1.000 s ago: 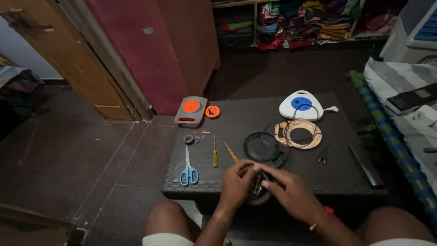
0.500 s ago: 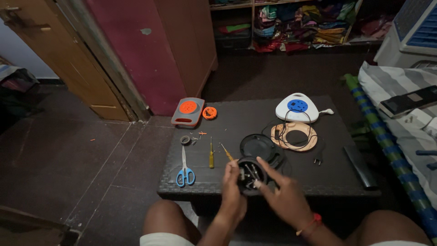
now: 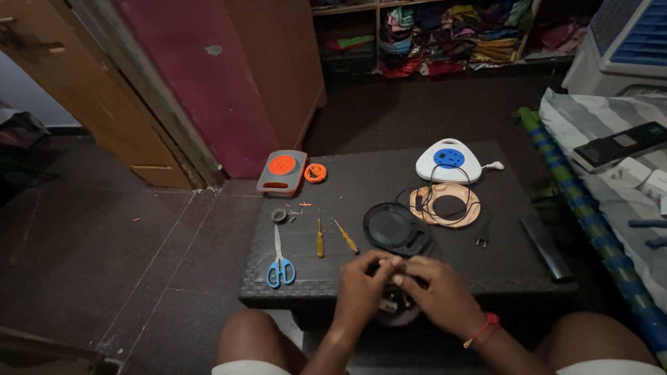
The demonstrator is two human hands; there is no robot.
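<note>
My left hand (image 3: 363, 286) and my right hand (image 3: 435, 294) meet at the near edge of a low dark table (image 3: 500, 271). Together they grip a small round dark part with wires (image 3: 393, 305), mostly hidden under the fingers. Just beyond my hands lies a black round cover (image 3: 394, 228). To the left lie two yellow-handled screwdrivers (image 3: 320, 241), a second one (image 3: 346, 237) and blue-handled scissors (image 3: 280, 262).
A copper-coloured ring with black cable and plug (image 3: 446, 203) and a white and blue triangular extension box (image 3: 449, 160) sit at the back right. A grey and orange case (image 3: 281, 171), an orange disc (image 3: 315, 172) and a tape roll (image 3: 278, 215) lie at the left. A black bar (image 3: 546, 247) lies right.
My hands have closed together over the small part, and the view has shifted slightly. The things on the table have not moved.
</note>
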